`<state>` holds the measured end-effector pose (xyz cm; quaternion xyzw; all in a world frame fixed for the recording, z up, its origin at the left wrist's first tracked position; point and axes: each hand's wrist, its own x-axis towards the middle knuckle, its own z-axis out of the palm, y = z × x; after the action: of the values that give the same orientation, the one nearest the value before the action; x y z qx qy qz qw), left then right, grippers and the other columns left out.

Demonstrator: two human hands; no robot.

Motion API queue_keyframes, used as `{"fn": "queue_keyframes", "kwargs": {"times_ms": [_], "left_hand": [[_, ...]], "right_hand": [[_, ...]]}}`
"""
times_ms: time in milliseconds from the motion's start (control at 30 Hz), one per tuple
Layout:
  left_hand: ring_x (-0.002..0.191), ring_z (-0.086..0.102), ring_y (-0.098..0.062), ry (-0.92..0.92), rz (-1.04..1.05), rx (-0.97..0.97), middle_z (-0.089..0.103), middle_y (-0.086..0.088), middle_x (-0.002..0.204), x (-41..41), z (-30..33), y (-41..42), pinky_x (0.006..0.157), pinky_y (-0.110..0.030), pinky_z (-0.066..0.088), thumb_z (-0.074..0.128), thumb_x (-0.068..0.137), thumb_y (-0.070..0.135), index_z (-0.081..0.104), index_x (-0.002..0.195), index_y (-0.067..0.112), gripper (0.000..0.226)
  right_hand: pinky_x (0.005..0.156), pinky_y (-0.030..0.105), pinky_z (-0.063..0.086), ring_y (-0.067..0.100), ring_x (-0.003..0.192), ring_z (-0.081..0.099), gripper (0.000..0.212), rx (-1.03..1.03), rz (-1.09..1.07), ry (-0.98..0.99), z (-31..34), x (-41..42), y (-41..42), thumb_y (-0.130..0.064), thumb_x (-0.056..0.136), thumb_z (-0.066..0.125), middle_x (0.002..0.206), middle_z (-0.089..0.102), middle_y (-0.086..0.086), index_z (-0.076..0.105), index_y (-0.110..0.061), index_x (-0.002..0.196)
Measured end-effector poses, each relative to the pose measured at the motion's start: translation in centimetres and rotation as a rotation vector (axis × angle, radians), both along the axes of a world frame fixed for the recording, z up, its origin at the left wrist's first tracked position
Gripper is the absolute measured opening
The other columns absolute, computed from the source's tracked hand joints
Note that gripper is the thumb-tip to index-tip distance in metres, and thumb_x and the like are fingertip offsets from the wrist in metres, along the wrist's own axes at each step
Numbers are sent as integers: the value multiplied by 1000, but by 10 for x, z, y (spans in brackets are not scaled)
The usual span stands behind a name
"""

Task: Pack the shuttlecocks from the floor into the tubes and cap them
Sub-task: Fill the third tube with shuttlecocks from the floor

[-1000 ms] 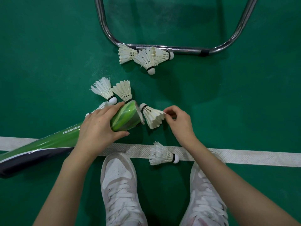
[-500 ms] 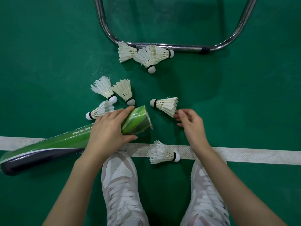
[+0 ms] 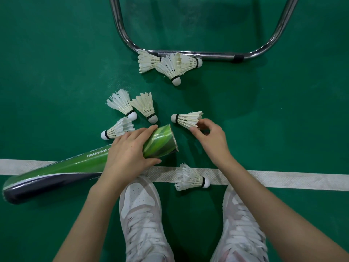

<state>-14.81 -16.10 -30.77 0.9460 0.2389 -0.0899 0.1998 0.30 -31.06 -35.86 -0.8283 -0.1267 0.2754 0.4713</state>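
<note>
Under the left hand (image 3: 130, 150) lies the tube (image 3: 75, 167), on its side on the floor (image 3: 56, 53); the fingers curl over it just behind its open mouth, thumb beneath, gripping it. The mouth points toward the right hand (image 3: 209, 137). That hand's fingertips pinch the feather end of a shuttlecock (image 3: 186, 119), which lies on the floor just beyond the tube's mouth, cork toward the left hand. Just beyond the left hand's fingers lie three more shuttlecocks: one (image 3: 118, 130) touching the fingertips, and a pair (image 3: 132, 106) a little farther out, corks toward the hand. Between the two wrists, another shuttlecock (image 3: 190, 177) rests on the white line (image 3: 283, 179). Well beyond both hands, a cluster of three (image 3: 168, 63) lies against a bent metal bar (image 3: 207, 54). Nearer than the hands, two white shoes (image 3: 143, 214) stand on the floor.
</note>
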Motion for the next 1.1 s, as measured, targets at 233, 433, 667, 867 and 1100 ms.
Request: {"fn": "queue_keyframes", "kwargs": {"times_ms": [233,433,667,867,1100], "left_hand": [[124,39,-19,18,-4,10,45,7,137,-1,0,1,101,-36,26,71,69,53,24,142,38,88],[124,39,-19,17,-6,11,45,7,137,0,0,0,101,-35,26,71,69,53,24,142,37,88],[124,39,-20,25,-6,15,45,6,136,-1,0,-1,101,-36,26,72,68,52,25,142,37,89],[123,39,-20,20,-22,-1,45,7,136,2,1,-6,100,-36,27,71,68,54,24,142,37,89],[115,47,-22,-48,-62,14,52,5,131,8,3,-18,94,-38,34,76,65,50,32,140,32,89]], "right_hand": [[77,8,45,-11,83,61,16,82,-7,51,7,-1,2,-16,90,57,93,69,-9,67,-17,103],[78,7,45,-9,80,61,14,167,-110,74,23,-2,-10,-11,91,55,89,67,-16,65,-19,97],[78,13,47,3,86,62,12,162,-47,144,37,-18,-28,-13,91,55,92,69,-8,64,-18,97],[88,28,49,11,94,62,20,63,125,138,40,-34,-22,-20,91,55,99,69,-1,65,-12,107],[83,36,47,18,88,59,17,104,199,147,51,-46,-13,-26,93,52,91,67,6,63,-15,100]]}}
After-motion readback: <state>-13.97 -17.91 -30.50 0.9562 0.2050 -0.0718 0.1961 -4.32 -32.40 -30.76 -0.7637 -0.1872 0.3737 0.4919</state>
